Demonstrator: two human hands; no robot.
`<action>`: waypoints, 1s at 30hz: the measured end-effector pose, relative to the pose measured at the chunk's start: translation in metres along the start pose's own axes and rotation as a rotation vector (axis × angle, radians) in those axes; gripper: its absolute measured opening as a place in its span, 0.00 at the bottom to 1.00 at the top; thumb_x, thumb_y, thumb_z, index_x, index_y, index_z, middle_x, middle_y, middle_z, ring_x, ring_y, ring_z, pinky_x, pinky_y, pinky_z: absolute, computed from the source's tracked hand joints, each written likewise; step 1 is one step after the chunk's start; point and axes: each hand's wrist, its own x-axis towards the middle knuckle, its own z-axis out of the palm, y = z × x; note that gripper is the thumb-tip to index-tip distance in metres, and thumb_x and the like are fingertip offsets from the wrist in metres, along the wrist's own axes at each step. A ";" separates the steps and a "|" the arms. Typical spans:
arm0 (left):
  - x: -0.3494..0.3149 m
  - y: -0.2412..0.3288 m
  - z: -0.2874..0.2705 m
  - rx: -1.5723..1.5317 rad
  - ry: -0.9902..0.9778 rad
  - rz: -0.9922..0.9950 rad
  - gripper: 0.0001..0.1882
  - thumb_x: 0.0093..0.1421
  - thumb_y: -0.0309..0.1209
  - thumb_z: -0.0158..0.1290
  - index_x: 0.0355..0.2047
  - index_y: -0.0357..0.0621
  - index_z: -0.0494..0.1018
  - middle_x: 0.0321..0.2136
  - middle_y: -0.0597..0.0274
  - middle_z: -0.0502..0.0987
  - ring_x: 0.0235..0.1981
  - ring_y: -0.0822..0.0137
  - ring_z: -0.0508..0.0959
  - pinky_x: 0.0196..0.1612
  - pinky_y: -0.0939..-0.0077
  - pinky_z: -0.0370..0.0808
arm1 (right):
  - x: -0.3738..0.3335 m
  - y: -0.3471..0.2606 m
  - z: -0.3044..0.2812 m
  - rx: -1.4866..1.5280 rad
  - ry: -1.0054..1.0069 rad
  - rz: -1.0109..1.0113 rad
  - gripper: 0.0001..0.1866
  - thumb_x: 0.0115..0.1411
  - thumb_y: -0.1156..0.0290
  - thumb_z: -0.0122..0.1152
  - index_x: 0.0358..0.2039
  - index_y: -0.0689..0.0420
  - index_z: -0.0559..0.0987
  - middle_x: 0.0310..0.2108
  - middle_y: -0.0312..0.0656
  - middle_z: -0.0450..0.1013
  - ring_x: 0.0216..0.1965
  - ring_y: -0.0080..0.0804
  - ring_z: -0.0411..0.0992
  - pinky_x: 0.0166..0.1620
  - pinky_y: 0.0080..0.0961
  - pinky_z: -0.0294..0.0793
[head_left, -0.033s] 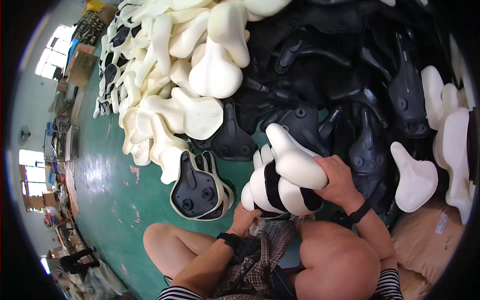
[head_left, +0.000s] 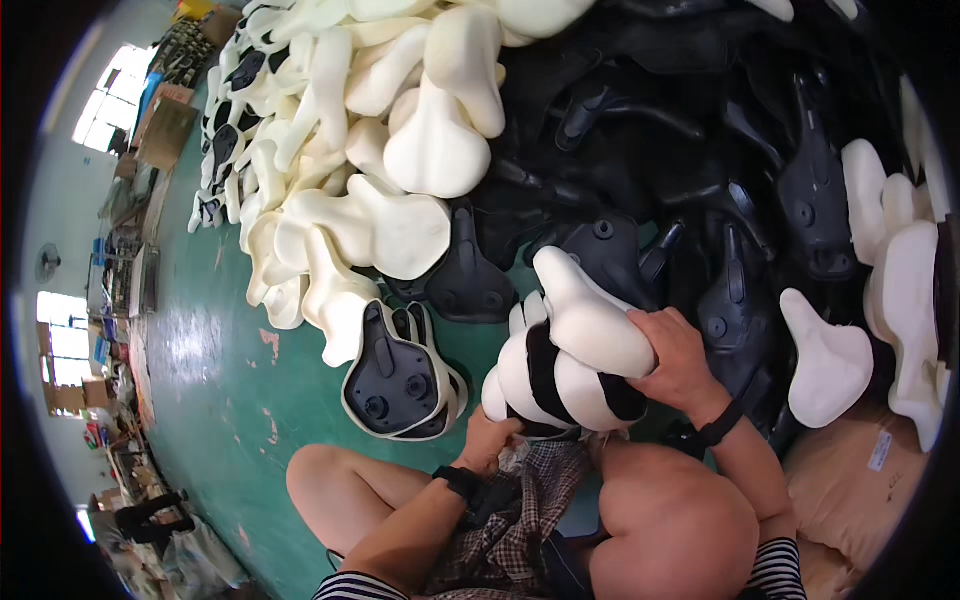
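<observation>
A stack of white bicycle saddle covers and black saddle bases stands between my knees. The topmost white saddle cover (head_left: 595, 315) lies tilted, its narrow nose pointing away from me and to the left. My right hand (head_left: 680, 365) is closed round its wide rear end, thumb underneath. My left hand (head_left: 488, 440) is closed low at the left side of the stack, by the edge of a lower white saddle cover (head_left: 492, 392); what its fingers grip is partly hidden. To the left, black saddle bases fitted in white covers (head_left: 392, 375) lie nested together, underside up.
A large heap of cream saddle covers (head_left: 410, 235) rises at the far left. Black saddle bases (head_left: 735, 305) pile up beyond and right. Another white cover (head_left: 828, 360) lies at right, near a brown sack (head_left: 865, 480). Green floor (head_left: 215, 400) stretches left toward shelves and boxes (head_left: 165, 135).
</observation>
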 end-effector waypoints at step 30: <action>-0.092 0.463 -0.119 -0.188 -0.182 1.151 0.22 0.61 0.41 0.51 0.50 0.42 0.68 0.47 0.58 0.71 0.48 0.60 0.73 0.50 0.65 0.71 | 0.147 -0.074 -0.060 0.123 -0.239 -0.028 0.22 0.52 0.66 0.63 0.47 0.61 0.73 0.38 0.50 0.74 0.37 0.43 0.74 0.41 0.32 0.73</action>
